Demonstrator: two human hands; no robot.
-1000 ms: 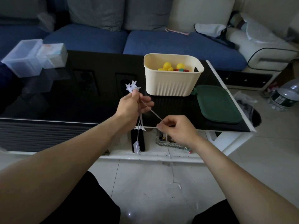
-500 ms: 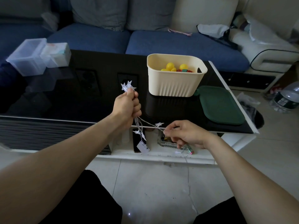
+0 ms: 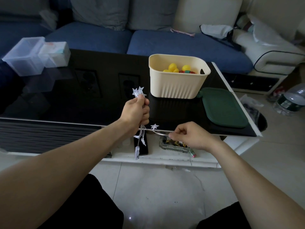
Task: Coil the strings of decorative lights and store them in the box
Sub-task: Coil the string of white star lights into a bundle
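Note:
My left hand grips a bundle of white star-shaped string lights, with stars sticking out above the fist and loops, stars and a small battery case hanging below it. My right hand pinches the thin wire of the same string to the right, just below the table's front edge; one star sits on the wire between the hands. The cream ribbed box stands on the black table beyond my hands, holding yellow and red lights.
A dark green lid lies right of the box. Clear plastic containers stand at the table's far left. A phone and a glass tray lie on the lower shelf. A blue sofa runs behind; a water bottle stands at right.
My right hand has moved down and to the right, drawing the wire out sideways from the left fist. My left hand has closed round the bundle and stayed near the same spot.

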